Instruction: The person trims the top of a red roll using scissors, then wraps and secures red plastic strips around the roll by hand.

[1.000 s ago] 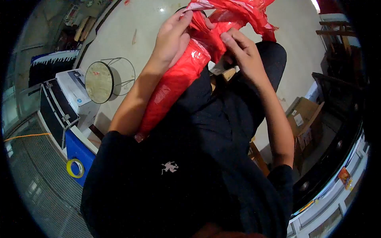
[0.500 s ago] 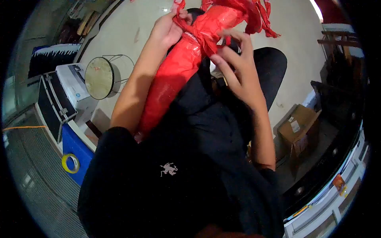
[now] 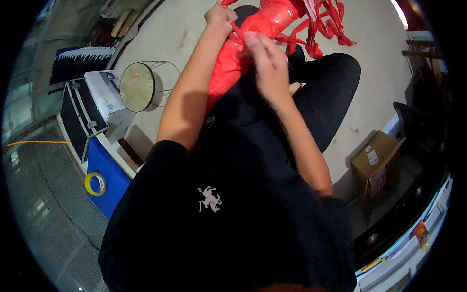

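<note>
A long bundle wrapped in shiny red plastic point(image 3: 226, 70) slants across my lap, its far end at the top edge of the view. My left hand point(image 3: 221, 20) is closed round a red plastic strip point(image 3: 237, 30) that runs down to the bundle. On the bundle's upper side, my right hand point(image 3: 270, 65) has its fingers pinched together where the strip crosses; they are somewhat blurred and hide what lies between them. Loose red plastic strips point(image 3: 311, 46) dangle from the far end, to the right of that hand.
At left stand a round stool point(image 3: 137, 87), a white printer box point(image 3: 104, 92) and a black case point(image 3: 80, 114). A roll of yellow tape point(image 3: 95, 184) lies on a blue surface point(image 3: 109, 168). An open cardboard box point(image 3: 377, 155) sits on the floor at right.
My left hand has closed and moved up and to the right with the strip. My right hand has shifted left onto the bundle, its fingers now drawn together. The view has shifted slightly.
</note>
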A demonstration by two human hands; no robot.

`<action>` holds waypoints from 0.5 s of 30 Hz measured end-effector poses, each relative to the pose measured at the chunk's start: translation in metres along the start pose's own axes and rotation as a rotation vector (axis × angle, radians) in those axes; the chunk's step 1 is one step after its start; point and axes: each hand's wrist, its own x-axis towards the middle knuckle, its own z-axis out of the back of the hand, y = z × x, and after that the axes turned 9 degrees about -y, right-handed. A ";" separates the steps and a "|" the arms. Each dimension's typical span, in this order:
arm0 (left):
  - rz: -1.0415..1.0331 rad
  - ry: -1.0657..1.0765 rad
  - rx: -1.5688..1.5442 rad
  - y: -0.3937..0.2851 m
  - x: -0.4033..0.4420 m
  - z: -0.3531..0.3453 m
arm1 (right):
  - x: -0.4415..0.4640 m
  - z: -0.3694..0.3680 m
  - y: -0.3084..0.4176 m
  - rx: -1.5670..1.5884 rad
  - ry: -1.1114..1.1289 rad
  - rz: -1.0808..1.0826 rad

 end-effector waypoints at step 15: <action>-0.111 0.013 0.500 -0.022 -0.030 -0.021 | 0.035 -0.021 -0.017 0.183 0.034 0.148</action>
